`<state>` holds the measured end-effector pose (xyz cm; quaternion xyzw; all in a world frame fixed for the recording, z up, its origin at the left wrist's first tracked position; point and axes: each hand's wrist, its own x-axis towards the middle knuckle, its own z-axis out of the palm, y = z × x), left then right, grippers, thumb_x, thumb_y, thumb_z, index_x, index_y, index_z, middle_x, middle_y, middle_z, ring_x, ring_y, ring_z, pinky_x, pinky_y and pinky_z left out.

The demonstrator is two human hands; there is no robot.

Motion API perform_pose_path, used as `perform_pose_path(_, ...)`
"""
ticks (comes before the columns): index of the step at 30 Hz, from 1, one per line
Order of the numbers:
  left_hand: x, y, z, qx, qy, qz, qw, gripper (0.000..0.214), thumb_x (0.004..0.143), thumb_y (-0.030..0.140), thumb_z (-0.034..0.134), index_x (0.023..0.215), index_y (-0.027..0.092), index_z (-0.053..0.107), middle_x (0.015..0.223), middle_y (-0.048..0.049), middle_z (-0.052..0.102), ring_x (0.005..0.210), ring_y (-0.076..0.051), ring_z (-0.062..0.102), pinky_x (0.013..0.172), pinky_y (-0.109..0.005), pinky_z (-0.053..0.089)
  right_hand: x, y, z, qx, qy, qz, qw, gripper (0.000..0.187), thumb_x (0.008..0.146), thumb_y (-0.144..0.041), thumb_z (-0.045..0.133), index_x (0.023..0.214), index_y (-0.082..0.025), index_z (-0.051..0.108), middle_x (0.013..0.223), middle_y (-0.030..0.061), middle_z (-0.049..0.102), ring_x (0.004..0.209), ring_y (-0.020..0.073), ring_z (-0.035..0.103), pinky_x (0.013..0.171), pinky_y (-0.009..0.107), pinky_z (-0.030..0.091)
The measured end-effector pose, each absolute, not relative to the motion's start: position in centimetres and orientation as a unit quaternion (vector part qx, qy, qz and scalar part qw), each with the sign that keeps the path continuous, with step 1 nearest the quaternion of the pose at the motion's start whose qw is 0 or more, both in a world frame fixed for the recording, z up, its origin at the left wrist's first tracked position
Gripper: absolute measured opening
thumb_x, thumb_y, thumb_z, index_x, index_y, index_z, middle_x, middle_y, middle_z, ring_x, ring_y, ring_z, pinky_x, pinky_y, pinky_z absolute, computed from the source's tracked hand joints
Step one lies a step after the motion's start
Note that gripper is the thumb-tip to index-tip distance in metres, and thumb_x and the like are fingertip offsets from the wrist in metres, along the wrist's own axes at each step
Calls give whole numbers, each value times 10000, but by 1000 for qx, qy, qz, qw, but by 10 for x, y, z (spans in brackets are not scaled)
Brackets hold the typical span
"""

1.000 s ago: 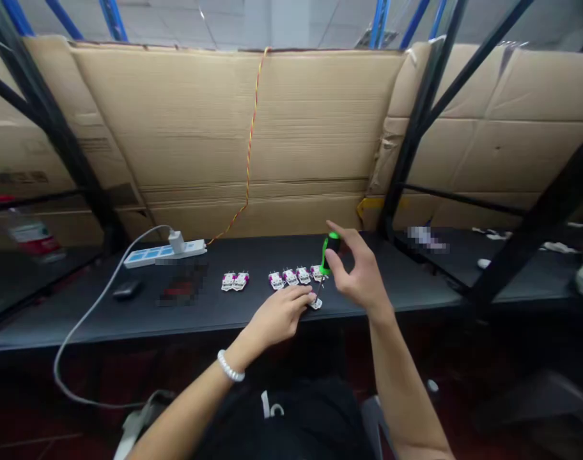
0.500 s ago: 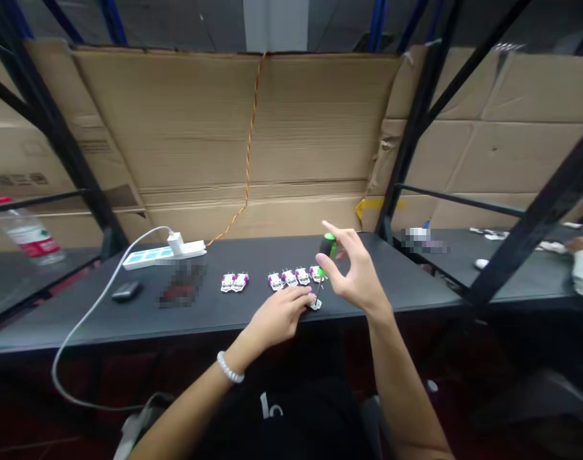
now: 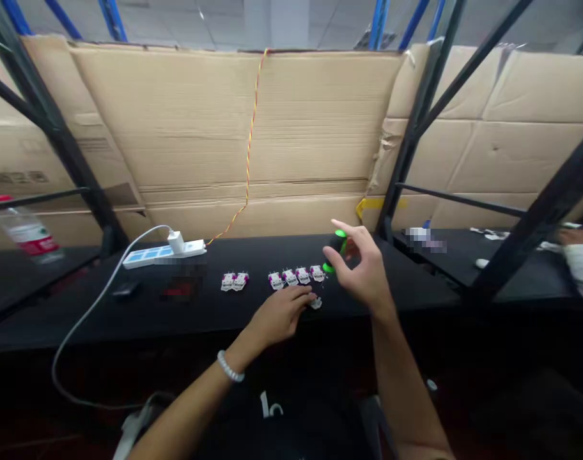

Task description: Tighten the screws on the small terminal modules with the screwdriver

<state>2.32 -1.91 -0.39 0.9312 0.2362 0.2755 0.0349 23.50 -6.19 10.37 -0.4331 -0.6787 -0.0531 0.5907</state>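
Observation:
My right hand (image 3: 361, 262) is closed round the green-and-black handle of a screwdriver (image 3: 336, 246), held above the table with the index finger stretched over its top. Its shaft is hard to make out against the dark surface. Low on the table, my left hand (image 3: 284, 312) has its fingers on a small white part (image 3: 315, 302), partly hidden under the fingertips. Just beyond stands a row of several small white-and-purple parts (image 3: 289, 277). Two more of the same kind (image 3: 234, 281) lie side by side to the left.
A white power strip (image 3: 164, 253) with a plugged-in charger and cable lies at the back left. Near it are a dark mouse-like object (image 3: 126, 289) and a blurred item. Black shelf posts (image 3: 409, 147) and a cardboard wall (image 3: 190, 128) bound the table. A bottle (image 3: 32, 236) stands far left.
My right hand has lifted the screwdriver slightly up and to the right, away from the white part. My left hand stays in place. The picture has become brighter.

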Motion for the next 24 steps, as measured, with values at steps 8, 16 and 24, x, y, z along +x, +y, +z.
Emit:
perform_pose_path(8,23,-17,3,923,256,272,90,273,1047,187,618,1309,197,693,1492,-122,692,1396,-281,656,1220,-467,534,250,-46,98,-465,-611,-89,634,345,931,-416,774,1218,-239,703,938,11,590,697,166,549,640,334,514)
perform_pose_path(16,41,-13,14,930,240,261,96,282,1045,180,607,1311,226,690,1442,-107,715,1336,-273,681,1180,-455,558,258,-32,91,-504,-578,-89,636,265,898,-427,775,1014,-228,645,818,-16,604,676,165,561,643,309,506)
perform_pose_path(24,52,-4,15,940,233,229,96,326,1069,219,587,1366,188,719,1534,-126,664,1445,-266,615,1245,-452,503,261,-31,93,-517,-561,-85,641,262,862,-412,782,943,-232,609,760,-38,582,619,148,546,623,300,490)
